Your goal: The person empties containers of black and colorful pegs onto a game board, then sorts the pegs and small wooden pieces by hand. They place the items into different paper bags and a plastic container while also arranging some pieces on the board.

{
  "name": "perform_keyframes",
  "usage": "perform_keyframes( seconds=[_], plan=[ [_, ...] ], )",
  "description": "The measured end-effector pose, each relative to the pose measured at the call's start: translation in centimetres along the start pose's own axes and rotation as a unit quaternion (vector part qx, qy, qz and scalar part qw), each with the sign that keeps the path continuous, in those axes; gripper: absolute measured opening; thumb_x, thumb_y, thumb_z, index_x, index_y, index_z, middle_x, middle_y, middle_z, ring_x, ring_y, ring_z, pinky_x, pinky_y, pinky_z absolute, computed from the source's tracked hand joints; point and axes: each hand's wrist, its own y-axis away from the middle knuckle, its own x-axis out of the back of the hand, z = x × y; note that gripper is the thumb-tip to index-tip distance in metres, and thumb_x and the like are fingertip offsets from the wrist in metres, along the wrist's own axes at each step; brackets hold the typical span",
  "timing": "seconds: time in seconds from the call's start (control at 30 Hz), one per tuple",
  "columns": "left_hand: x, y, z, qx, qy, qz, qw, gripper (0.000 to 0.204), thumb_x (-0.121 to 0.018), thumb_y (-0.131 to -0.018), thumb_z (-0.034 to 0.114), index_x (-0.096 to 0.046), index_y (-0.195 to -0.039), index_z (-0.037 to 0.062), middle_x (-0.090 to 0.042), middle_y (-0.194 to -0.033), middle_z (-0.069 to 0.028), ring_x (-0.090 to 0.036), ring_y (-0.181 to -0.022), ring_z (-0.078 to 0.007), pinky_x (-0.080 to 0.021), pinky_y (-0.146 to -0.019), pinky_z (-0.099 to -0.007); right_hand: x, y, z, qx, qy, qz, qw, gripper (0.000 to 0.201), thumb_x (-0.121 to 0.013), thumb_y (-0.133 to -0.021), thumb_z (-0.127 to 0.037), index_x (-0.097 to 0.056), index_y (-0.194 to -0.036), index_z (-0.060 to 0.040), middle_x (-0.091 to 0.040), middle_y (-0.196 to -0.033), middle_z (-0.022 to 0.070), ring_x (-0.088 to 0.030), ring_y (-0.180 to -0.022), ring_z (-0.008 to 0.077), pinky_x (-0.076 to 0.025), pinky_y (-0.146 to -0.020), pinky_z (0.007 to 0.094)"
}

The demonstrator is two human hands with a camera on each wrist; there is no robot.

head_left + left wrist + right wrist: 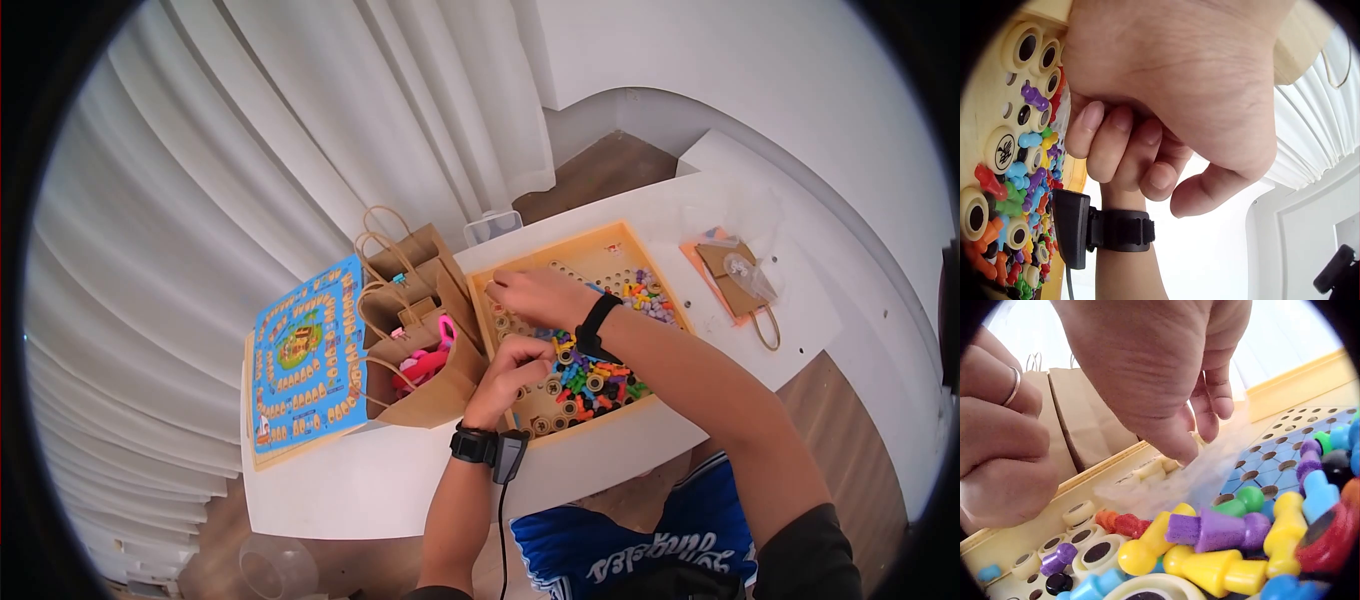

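Yellow pawns (1210, 569), close up at the bottom of the right wrist view, jumbled with a purple pawn (1222, 530), other bright pawns and cream disc pieces (1100, 556), all inside a pale wooden tray (545, 250) on a white table (380, 490). Next to the pile, a blue playing field (1260, 462) with holes joined by lines.

Right hand (545, 295) over the tray's left side, black band (600, 328) at the wrist, fingers bent down toward the thumb, close to pale discs and a translucent film (1204, 478); impossible to tell whether pinching anything. Left hand (515, 372) at the tray's edge, nearer the body, fingers pressed together and curled into the palm, thumb alongside, silver ring (1013, 389) on one finger.

Just left of the tray, upright kraft paper bags (440, 390) in a row, something pink (425, 365) inside the nearest. Farther left, a blue illustrated game board (300, 340). Across the table to the right, a brown paper bag (735, 275) lying on orange card (692, 255). Behind, white curtains (300, 150); below, blue shorts (640, 545) with white lettering.
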Motion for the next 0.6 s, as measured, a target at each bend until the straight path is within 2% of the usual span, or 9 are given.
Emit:
perform_keyframes(
  seconds=[0.1, 0.2, 0.27, 0.3, 0.33, 0.4, 0.5, 0.57, 0.6],
  plan=[
    [0.2, 0.0, -0.2, -0.002, 0.003, -0.001, 1.000, 0.020, -0.063, -0.085, 0.014, -0.051, -0.078, -0.0004, -0.048, -0.076, 0.0030, -0.044, -0.074, -0.0080, -0.034, -0.068, -0.0267, 0.3, 0.0, 0.1, -0.009, 0.008, -0.029, 0.999, 0.026, -0.068, -0.084, -0.003, -0.060, -0.109, -0.0022, -0.064, -0.105, 0.0144, -0.071, -0.096, 0.0354, -0.059, -0.077, 0.0454],
    [0.3, 0.3, -1.0, 0.004, 0.025, 0.024, 0.999, 0.019, -0.065, -0.088, 0.014, -0.054, -0.080, -0.0002, -0.051, -0.077, 0.0032, -0.046, -0.076, -0.0078, -0.035, -0.069, -0.0264, 1.6, 0.6, 0.7, 0.000, -0.053, 0.008, 0.999, 0.024, -0.067, -0.086, -0.004, -0.060, -0.109, -0.0031, -0.062, -0.103, 0.0137, -0.069, -0.095, 0.0344, -0.057, -0.079, 0.0449],
    [0.3, 0.4, -1.5, 0.006, 0.047, 0.050, 0.998, 0.018, -0.065, -0.089, 0.014, -0.056, -0.081, -0.0001, -0.053, -0.079, 0.0033, -0.047, -0.077, -0.0077, -0.036, -0.069, -0.0262, 3.5, 1.7, 1.4, -0.030, -0.168, 0.051, 0.984, 0.024, -0.067, -0.086, -0.004, -0.060, -0.108, -0.0043, -0.061, -0.103, 0.0129, -0.066, -0.093, 0.0320, -0.056, -0.079, 0.0415],
    [0.4, 0.4, -1.6, 0.003, 0.044, 0.046, 0.998, 0.018, -0.066, -0.090, 0.014, -0.058, -0.082, 0.0001, -0.054, -0.080, 0.0032, -0.048, -0.078, -0.0075, -0.036, -0.070, -0.0258, 4.9, 2.4, 1.7, -0.068, -0.194, 0.053, 0.977, 0.016, -0.068, -0.090, -0.008, -0.063, -0.105, -0.0045, -0.063, -0.100, 0.0089, -0.066, -0.085, 0.0232, -0.054, -0.074, 0.0346],
    [0.6, 0.4, -1.7, -0.002, 0.043, 0.041, 0.998, 0.017, -0.067, -0.091, 0.014, -0.059, -0.084, 0.0003, -0.056, -0.081, 0.0032, -0.049, -0.079, -0.0073, -0.037, -0.070, -0.0255, 5.8, 3.3, 2.2, -0.070, -0.189, 0.047, 0.978, 0.016, -0.068, -0.090, -0.008, -0.063, -0.105, -0.0045, -0.063, -0.100, 0.0089, -0.066, -0.085, 0.0232, -0.054, -0.074, 0.0346],
    [0.6, 0.3, -1.3, -0.005, 0.047, 0.039, 0.998, 0.017, -0.067, -0.091, 0.014, -0.059, -0.082, 0.0004, -0.055, -0.079, 0.0033, -0.048, -0.077, -0.0072, -0.037, -0.070, -0.0256, 7.4, 5.8, 3.6, -0.168, -0.318, 0.106, 0.927, 0.012, -0.068, -0.096, -0.014, -0.065, -0.100, -0.0032, -0.065, -0.094, 0.0038, -0.063, -0.078, 0.0143, -0.051, -0.071, 0.0310],
    [0.1, 0.2, -0.1, 0.004, 0.015, 0.054, 0.998, 0.023, -0.065, -0.090, 0.014, -0.053, -0.075, 0.0018, -0.049, -0.072, 0.0045, -0.045, -0.071, -0.0067, -0.034, -0.066, -0.0262, 9.0, 10.1, 6.6, -0.214, -0.373, 0.158, 0.889, 0.017, -0.066, -0.099, -0.016, -0.067, -0.094, -0.0005, -0.063, -0.081, 0.0017, -0.058, -0.072, 0.0117, -0.049, -0.069, 0.0291],
    [0.2, 0.1, -0.3, -0.001, 0.019, 0.058, 0.998, 0.024, -0.065, -0.090, 0.014, -0.052, -0.074, 0.0021, -0.048, -0.072, 0.0046, -0.044, -0.071, -0.0063, -0.033, -0.065, -0.0264, 10.5, 13.0, 7.9, -0.282, -0.484, 0.182, 0.808, 0.014, -0.065, -0.099, -0.014, -0.066, -0.092, -0.0016, -0.057, -0.074, -0.0017, -0.054, -0.069, 0.0094, -0.044, -0.065, 0.0258],
    [0.1, 0.0, -0.2, -0.002, 0.020, 0.062, 0.998, 0.025, -0.064, -0.090, 0.014, -0.051, -0.073, 0.0024, -0.048, -0.072, 0.0046, -0.043, -0.070, -0.0060, -0.032, -0.065, -0.0265, 10.5, 14.3, 8.8, -0.282, -0.483, 0.182, 0.809, 0.014, -0.065, -0.099, -0.014, -0.066, -0.092, -0.0016, -0.057, -0.074, -0.0017, -0.054, -0.069, 0.0094, -0.044, -0.065, 0.0258]
  ],
)
